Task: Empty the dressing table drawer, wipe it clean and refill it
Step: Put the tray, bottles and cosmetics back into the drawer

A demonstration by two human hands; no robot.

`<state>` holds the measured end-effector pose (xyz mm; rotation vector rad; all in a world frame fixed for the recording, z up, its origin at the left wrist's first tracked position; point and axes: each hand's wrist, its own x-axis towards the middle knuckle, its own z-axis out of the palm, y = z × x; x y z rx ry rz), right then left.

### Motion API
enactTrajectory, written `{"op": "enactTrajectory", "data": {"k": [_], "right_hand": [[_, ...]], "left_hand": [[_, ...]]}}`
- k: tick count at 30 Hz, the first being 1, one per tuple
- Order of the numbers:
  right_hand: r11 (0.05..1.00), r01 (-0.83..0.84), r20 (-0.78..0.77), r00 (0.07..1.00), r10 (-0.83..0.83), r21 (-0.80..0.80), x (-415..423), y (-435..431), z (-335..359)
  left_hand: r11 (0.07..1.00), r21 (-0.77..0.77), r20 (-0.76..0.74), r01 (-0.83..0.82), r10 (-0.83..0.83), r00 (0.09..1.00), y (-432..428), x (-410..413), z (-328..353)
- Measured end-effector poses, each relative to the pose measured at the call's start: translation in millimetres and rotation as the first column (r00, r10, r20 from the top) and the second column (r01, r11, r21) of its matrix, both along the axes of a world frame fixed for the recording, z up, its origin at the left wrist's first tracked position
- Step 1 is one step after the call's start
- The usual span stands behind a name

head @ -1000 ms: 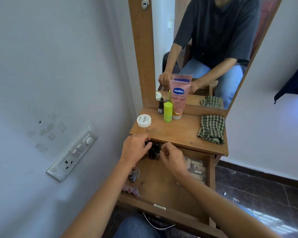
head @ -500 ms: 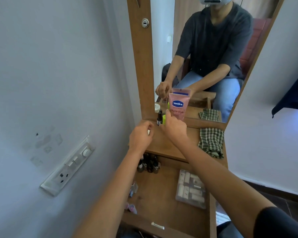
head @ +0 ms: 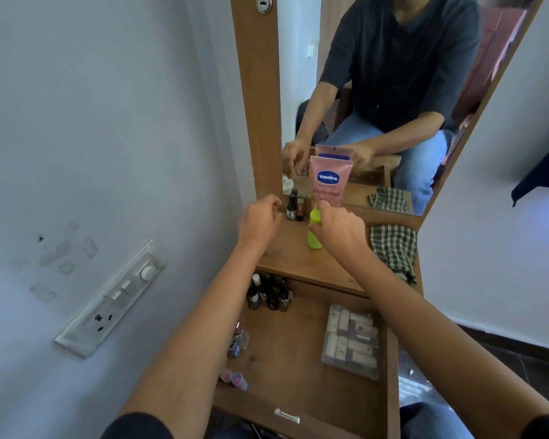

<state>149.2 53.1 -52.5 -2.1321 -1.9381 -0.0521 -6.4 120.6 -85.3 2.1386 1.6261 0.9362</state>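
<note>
Wooden drawer (head: 391, 359) of the dressing table is pulled out under both forearms, not emptied. Contents:
- cluster of small dark nail-polish bottles (head: 268, 294), upright in the back-left corner
- clear plastic box of small tubes (head: 351, 343), flat against the right wall
- small pink-capped vials (head: 233, 377) near the front-left
- one more small clear item along the left wall, too blurred to identify

Metal handle (head: 286, 416) sits on the front edge.

Both hands are over the wooden tabletop (head: 298, 258), beyond the drawer.
- Left hand (head: 259, 221): fingers curled inward with the thumb near the fingertips, at the back-left corner beside the mirror frame. The back of the hand faces the camera, so I cannot tell whether it pinches anything.
- Right hand (head: 341, 231): curled against the upper part of the lime-green cylindrical bottle (head: 314, 240), thumb across its front, index finger raised toward the tube. It looks like contact, but I cannot tell whether it is an actual grip.

Between the hands, a small dark bottle with white label (head: 291, 206) and a smaller dark bottle (head: 300, 211) stand upright side by side at the mirror base. Pink Vaseline tube (head: 329, 182) stands cap-down behind the green bottle, against the mirror (head: 393, 90). Green-and-white checked cloth (head: 393, 248) lies crumpled at the tabletop's right end, apart from the right hand. White switch-and-socket panel (head: 111, 299) is on the left wall.
</note>
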Motion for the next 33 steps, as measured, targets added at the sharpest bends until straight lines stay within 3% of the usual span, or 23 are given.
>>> {"op": "enactTrajectory", "data": {"k": [5,10,14,22,33], "right_hand": [[1.0,0.023,-0.018,1.0,-0.023,0.0,2.2,-8.6,1.2],[0.971,-0.086,-0.091,0.99,0.108,0.221,-27.7,-8.1,0.0],[0.981,-0.174,0.113,0.98,0.165,0.081,-55.3,11.8,-17.7],[0.997,0.022,-0.137,0.99,-0.032,-0.072,-71.4,45.8,-48.4],[0.999,-0.015,0.117,0.993,0.011,0.033,-68.8,52.5,-50.5]], "left_hand": [[0.996,0.038,-0.033,0.079,-0.078,0.996,10.8,9.2,-6.3],[0.992,0.045,-0.104,0.115,-0.11,0.988,25.6,13.0,-9.3],[0.992,0.046,-0.097,0.115,-0.11,0.989,37.3,12.6,-11.0],[0.976,0.142,-0.035,0.166,-0.163,0.986,50.3,6.7,-13.7],[0.973,0.176,-0.033,0.151,-0.147,0.989,50.4,9.4,-14.3]]}}
